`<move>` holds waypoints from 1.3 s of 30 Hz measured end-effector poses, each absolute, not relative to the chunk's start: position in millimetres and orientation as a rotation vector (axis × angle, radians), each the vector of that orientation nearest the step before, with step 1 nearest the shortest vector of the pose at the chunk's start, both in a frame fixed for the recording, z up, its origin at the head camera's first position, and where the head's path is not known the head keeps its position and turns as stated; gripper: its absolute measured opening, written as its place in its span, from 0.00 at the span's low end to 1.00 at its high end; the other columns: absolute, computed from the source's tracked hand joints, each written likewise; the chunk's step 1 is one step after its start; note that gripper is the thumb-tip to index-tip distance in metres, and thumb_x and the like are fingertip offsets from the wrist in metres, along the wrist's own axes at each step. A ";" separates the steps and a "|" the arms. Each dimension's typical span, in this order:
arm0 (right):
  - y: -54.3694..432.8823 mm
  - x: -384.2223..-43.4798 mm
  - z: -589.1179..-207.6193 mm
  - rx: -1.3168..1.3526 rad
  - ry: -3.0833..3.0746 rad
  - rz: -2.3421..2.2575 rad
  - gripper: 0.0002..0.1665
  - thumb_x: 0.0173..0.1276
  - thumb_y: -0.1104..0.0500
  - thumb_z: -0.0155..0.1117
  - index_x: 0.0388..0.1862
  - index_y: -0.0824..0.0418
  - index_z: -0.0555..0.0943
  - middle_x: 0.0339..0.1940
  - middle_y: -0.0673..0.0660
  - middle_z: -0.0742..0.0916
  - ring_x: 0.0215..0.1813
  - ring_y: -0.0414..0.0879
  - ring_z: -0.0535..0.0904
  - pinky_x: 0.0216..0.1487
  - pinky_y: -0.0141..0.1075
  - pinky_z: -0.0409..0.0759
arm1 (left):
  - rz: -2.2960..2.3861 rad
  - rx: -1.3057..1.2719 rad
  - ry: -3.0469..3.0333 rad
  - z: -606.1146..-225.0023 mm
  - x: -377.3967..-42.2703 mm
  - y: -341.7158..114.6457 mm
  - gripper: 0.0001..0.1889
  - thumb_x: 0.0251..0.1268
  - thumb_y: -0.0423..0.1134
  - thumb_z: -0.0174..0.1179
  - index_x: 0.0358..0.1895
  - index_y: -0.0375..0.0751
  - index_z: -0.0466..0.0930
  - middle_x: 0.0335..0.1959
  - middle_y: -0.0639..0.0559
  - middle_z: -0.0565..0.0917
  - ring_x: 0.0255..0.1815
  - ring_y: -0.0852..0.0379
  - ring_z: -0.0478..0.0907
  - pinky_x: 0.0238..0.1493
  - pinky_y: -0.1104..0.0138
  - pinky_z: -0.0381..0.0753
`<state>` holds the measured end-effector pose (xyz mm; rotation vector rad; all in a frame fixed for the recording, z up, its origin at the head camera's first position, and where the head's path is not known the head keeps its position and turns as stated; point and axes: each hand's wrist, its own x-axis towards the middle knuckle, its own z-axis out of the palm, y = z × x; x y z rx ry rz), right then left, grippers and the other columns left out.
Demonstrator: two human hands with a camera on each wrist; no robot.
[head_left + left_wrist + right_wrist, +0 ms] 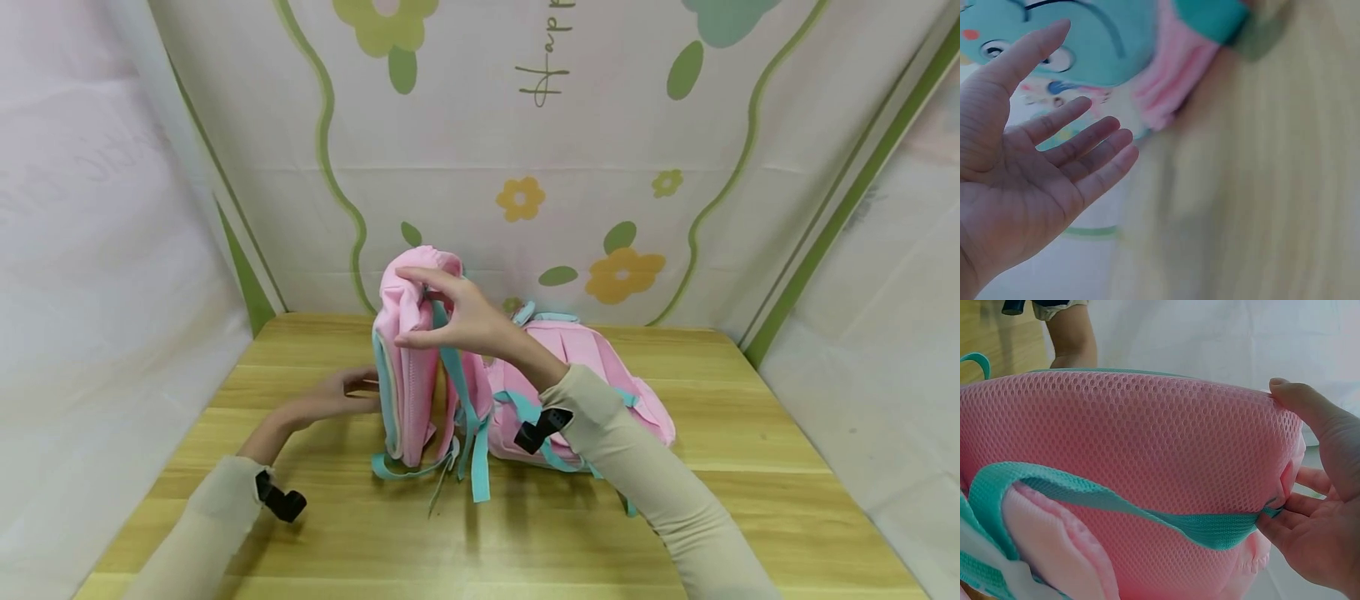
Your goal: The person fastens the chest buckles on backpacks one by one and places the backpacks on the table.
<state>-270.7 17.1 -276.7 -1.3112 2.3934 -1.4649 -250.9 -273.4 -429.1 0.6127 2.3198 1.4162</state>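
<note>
A pink backpack with teal trim stands upright on the wooden table. My right hand grips its top end, thumb and fingers spread around it. In the right wrist view, the thumb lies on the edge of the pink mesh back panel, and the fingers curl by a teal strap. My left hand is beside the bag's front, low over the table. In the left wrist view its fingers are loosely extended, holding nothing, in front of a teal cartoon face.
A second pink backpack with teal straps lies on the table to the right, partly behind my right forearm. Teal straps hang onto the tabletop. Printed fabric with flowers stands at the back and along both sides.
</note>
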 end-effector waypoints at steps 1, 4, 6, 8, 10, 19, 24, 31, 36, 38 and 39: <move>16.9 -270.5 -276.9 -1.307 2.396 -1.466 0.50 0.55 0.55 0.83 0.77 0.52 0.70 0.72 0.51 0.76 0.66 0.42 0.76 0.68 0.36 0.77 | 1.409 0.606 2.342 -425.3 -250.5 -276.3 0.32 0.74 0.42 0.61 0.76 0.37 0.63 0.73 0.34 0.70 0.73 0.33 0.68 0.68 0.49 0.76; 15.5 -270.6 -277.9 -1.298 2.409 -1.461 0.51 0.55 0.54 0.83 0.77 0.50 0.69 0.73 0.50 0.76 0.67 0.42 0.76 0.69 0.41 0.76 | 1.421 0.595 2.393 -410.0 -248.9 -282.8 0.32 0.74 0.43 0.62 0.76 0.38 0.64 0.74 0.35 0.70 0.73 0.32 0.68 0.67 0.50 0.77; 14.3 -270.2 -278.4 -1.284 2.417 -1.454 0.52 0.54 0.52 0.84 0.77 0.48 0.69 0.73 0.49 0.76 0.67 0.42 0.75 0.69 0.44 0.76 | 1.434 0.594 2.420 -397.9 -248.3 -285.6 0.33 0.73 0.43 0.62 0.76 0.39 0.63 0.74 0.36 0.70 0.74 0.31 0.67 0.65 0.53 0.79; 12.5 -269.9 -279.0 -1.278 2.413 -1.454 0.53 0.54 0.51 0.84 0.77 0.47 0.68 0.73 0.47 0.75 0.68 0.41 0.74 0.71 0.44 0.75 | 1.456 0.607 2.435 -384.9 -248.1 -286.4 0.33 0.73 0.43 0.63 0.76 0.39 0.63 0.74 0.36 0.70 0.74 0.31 0.67 0.64 0.58 0.80; 10.7 -269.5 -279.4 -1.274 2.400 -1.459 0.54 0.54 0.51 0.84 0.78 0.46 0.68 0.74 0.46 0.75 0.69 0.40 0.73 0.72 0.43 0.73 | 1.477 0.630 2.449 -372.8 -248.7 -285.9 0.33 0.73 0.42 0.62 0.77 0.40 0.63 0.74 0.37 0.70 0.74 0.32 0.67 0.62 0.63 0.80; 2.4 -269.6 -284.4 -1.305 2.348 -1.511 0.55 0.55 0.55 0.83 0.79 0.49 0.65 0.77 0.48 0.72 0.73 0.39 0.70 0.74 0.38 0.70 | 1.620 0.791 2.450 -327.0 -247.8 -277.7 0.35 0.74 0.33 0.58 0.81 0.42 0.55 0.78 0.38 0.62 0.74 0.49 0.68 0.61 0.72 0.79; 0.1 -268.5 -286.4 -1.288 2.338 -1.517 0.56 0.56 0.54 0.83 0.80 0.48 0.64 0.78 0.49 0.71 0.74 0.39 0.69 0.75 0.42 0.69 | 1.638 0.840 2.463 -306.9 -243.9 -270.9 0.38 0.74 0.32 0.58 0.82 0.50 0.52 0.81 0.44 0.58 0.77 0.45 0.63 0.61 0.72 0.78; -4.4 -266.0 -288.7 -1.275 2.413 -1.462 0.61 0.54 0.49 0.83 0.82 0.42 0.59 0.81 0.43 0.66 0.79 0.39 0.62 0.76 0.51 0.68 | 1.589 0.846 2.536 -288.8 -245.7 -258.2 0.45 0.66 0.31 0.65 0.82 0.57 0.51 0.82 0.51 0.55 0.76 0.40 0.64 0.60 0.69 0.80; -8.7 -265.2 -291.0 -1.284 2.413 -1.468 0.63 0.55 0.49 0.83 0.84 0.43 0.55 0.84 0.41 0.60 0.82 0.39 0.57 0.77 0.51 0.67 | 1.509 0.864 2.601 -279.5 -246.7 -255.5 0.47 0.64 0.32 0.69 0.82 0.56 0.52 0.81 0.54 0.57 0.78 0.47 0.61 0.63 0.74 0.76; -10.4 -264.9 -291.9 -1.285 2.409 -1.467 0.64 0.55 0.49 0.83 0.84 0.42 0.54 0.84 0.41 0.58 0.83 0.38 0.54 0.78 0.50 0.66 | 1.472 0.872 2.630 -276.6 -246.0 -255.8 0.47 0.63 0.32 0.69 0.81 0.55 0.53 0.80 0.55 0.57 0.78 0.49 0.61 0.64 0.75 0.75; -11.2 -264.8 -292.4 -1.286 2.407 -1.464 0.64 0.55 0.49 0.83 0.84 0.42 0.54 0.85 0.41 0.57 0.83 0.38 0.52 0.78 0.50 0.65 | 1.454 0.881 2.643 -275.5 -245.5 -256.1 0.47 0.63 0.32 0.70 0.81 0.54 0.54 0.80 0.55 0.57 0.78 0.49 0.60 0.65 0.75 0.74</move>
